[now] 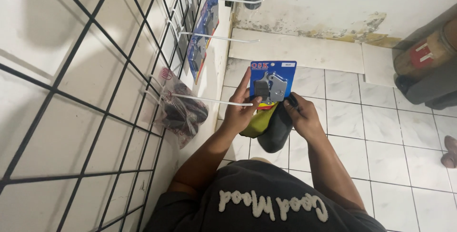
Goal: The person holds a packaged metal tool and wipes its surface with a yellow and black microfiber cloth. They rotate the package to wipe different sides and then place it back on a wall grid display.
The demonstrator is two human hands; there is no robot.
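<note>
My left hand holds a blue blister card with two grey metal pads on it, fingers along its left edge and thumb on its front. My right hand grips the card's lower right corner. Beneath both hands hang a yellow pack and a black pouch; which hand holds them I cannot tell. A white wire hook sticks out from the black wire grid on the left wall, its tip just beside my left hand.
A clear bag of dark parts hangs on the hook. Higher hooks carry more blue packaged cards. White floor tiles lie below. A brown cylinder with a red label lies at the right, over dark objects.
</note>
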